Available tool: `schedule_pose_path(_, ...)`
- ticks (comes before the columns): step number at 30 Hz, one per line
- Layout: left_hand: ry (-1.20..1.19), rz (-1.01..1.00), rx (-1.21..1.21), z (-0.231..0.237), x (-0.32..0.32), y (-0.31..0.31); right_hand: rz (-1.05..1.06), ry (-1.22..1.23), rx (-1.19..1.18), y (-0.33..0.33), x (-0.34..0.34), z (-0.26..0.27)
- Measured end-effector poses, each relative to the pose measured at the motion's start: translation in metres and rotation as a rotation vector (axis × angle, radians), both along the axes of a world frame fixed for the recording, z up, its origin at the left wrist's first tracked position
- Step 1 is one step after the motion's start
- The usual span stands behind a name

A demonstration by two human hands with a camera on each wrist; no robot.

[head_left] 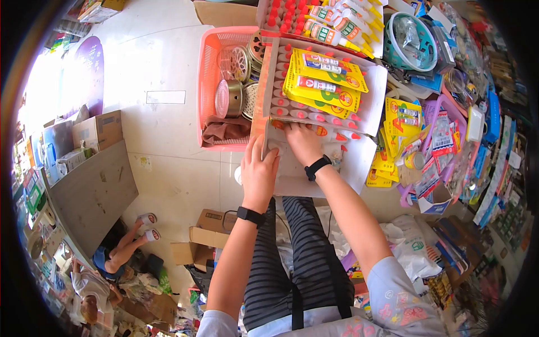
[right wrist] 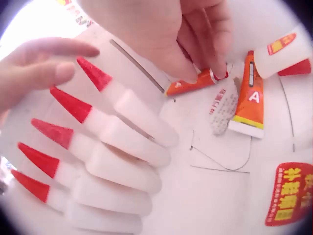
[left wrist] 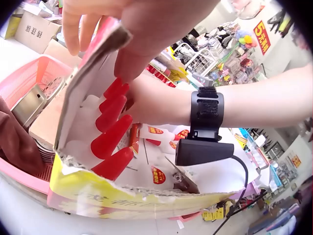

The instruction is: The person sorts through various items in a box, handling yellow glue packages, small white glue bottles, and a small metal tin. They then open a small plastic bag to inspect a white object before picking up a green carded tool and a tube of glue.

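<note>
My left hand [head_left: 260, 177] grips the side wall of a white-lined cardboard box [left wrist: 146, 198], fingers outside and thumb inside. The right hand [head_left: 304, 145] reaches down into this box. Its thumb and fingers pinch a small orange glue tube [right wrist: 183, 88] lying on the box floor. Beside that tube is a second orange tube [right wrist: 250, 100] marked with an A, with a crumpled printed label [right wrist: 223, 111] between them. White glue bottles [right wrist: 115, 169] with red pointed caps stand in a row along the wall near my left hand. Another white bottle [right wrist: 286, 55] lies at the right.
Yellow carded glue packs [head_left: 325, 84] lie on bottles in the adjoining box. Left of it stands a pink basket [head_left: 200, 84] holding metal tins. More yellow packs [head_left: 401, 126] and a teal basket [head_left: 412, 42] are at the right. A person [head_left: 95, 286] sits at lower left.
</note>
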State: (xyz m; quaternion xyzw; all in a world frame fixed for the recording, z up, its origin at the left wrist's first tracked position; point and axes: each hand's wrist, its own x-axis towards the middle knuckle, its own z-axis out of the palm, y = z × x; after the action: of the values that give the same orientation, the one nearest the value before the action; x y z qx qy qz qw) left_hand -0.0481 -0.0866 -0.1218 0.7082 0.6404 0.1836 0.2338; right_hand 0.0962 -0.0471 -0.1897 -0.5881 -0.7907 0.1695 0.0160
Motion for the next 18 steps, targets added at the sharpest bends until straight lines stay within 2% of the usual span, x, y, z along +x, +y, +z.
schedule_pose_path(2,0.005,-0.008,-0.001,-0.002,0.001,0.001,-0.015,0.018,-0.055,-0.003,-0.002,-0.007)
schedule_pose_path(5,0.020,-0.010,0.005,-0.007,0.001,0.001,-0.010,-0.024,0.002,-0.010,0.002,-0.009)
schedule_pose_path(8,0.022,-0.016,0.008,-0.007,0.000,0.001,0.024,-0.017,-0.177,-0.019,0.017,0.031)
schedule_pose_path(11,-0.011,-0.023,0.001,-0.009,-0.001,-0.001,0.046,-0.131,-0.415,-0.034,0.036,0.054)
schedule_pose_path(15,-0.012,-0.012,0.007,-0.009,-0.001,-0.001,-0.128,-0.247,0.030,-0.030,0.055,0.059)
schedule_pose_path(18,-0.025,-0.008,0.007,-0.010,-0.001,-0.002,-0.173,-0.342,-0.056,-0.028,0.070,0.035)
